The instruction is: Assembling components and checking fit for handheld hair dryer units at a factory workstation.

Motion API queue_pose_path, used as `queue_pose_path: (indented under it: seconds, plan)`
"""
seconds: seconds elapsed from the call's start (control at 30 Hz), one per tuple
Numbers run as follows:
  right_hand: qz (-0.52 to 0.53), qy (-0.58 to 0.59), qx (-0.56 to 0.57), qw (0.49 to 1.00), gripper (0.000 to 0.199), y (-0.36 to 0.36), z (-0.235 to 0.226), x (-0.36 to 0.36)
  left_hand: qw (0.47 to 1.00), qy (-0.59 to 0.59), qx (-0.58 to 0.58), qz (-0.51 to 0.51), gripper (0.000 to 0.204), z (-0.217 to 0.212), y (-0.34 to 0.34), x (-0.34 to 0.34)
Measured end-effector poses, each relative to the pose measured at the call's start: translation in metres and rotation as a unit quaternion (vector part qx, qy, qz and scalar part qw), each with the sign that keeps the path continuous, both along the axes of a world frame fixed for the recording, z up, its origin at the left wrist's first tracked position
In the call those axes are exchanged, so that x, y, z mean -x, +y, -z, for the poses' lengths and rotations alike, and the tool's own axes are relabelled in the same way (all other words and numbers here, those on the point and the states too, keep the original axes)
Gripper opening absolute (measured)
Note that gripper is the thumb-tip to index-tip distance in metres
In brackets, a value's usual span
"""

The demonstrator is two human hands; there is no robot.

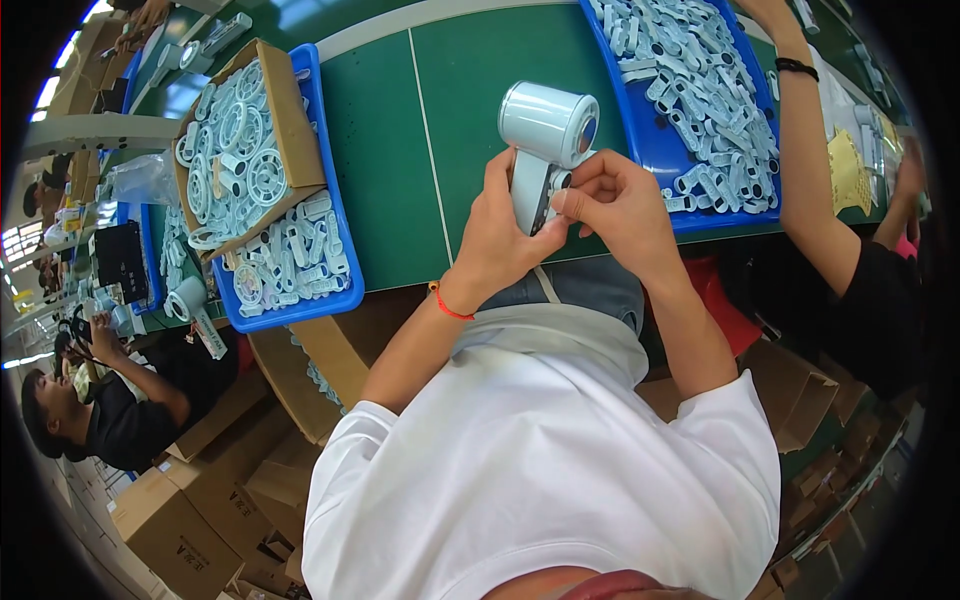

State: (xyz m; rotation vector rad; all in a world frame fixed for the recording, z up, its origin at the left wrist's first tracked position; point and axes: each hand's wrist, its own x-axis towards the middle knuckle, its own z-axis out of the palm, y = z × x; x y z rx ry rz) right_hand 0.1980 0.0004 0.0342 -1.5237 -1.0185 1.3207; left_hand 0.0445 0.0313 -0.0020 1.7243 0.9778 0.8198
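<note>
Above the front edge of the green table I hold a light-blue handheld fan [540,118] with a fat cylindrical head and a straight handle. My left hand [495,232] is wrapped round the handle from the left. A dark strip shows along the handle's right side. From the right, the thumb and fingers of my right hand [628,208] pinch a small light-blue piece [561,180] with a dark spot, against or very near that side. Whether the piece touches the handle is hard to see.
At left, a blue tray [345,285] holds small parts and a cardboard box [305,150] of ring-shaped parts. Another blue tray [650,150] of light-blue pieces stands at right, by a co-worker's arm [805,150]. A second person [140,400] sits at left. Cartons [190,520] lie below.
</note>
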Motion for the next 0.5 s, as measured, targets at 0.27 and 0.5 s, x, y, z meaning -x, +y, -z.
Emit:
queue_pose_path:
  seconds: [0.27, 0.5]
  plan:
    - [-0.032, -0.010, 0.021, 0.999, 0.020, 0.002, -0.003, -0.003, 0.977, -0.069, 0.197, 0.051, 0.069, -0.014, 0.004, 0.003]
    - [0.010, -0.038, -0.034, 0.999, 0.019, -0.007, 0.008, -0.001, 0.998, -0.023, 0.044, 0.024, 0.074, -0.006, -0.002, -0.005]
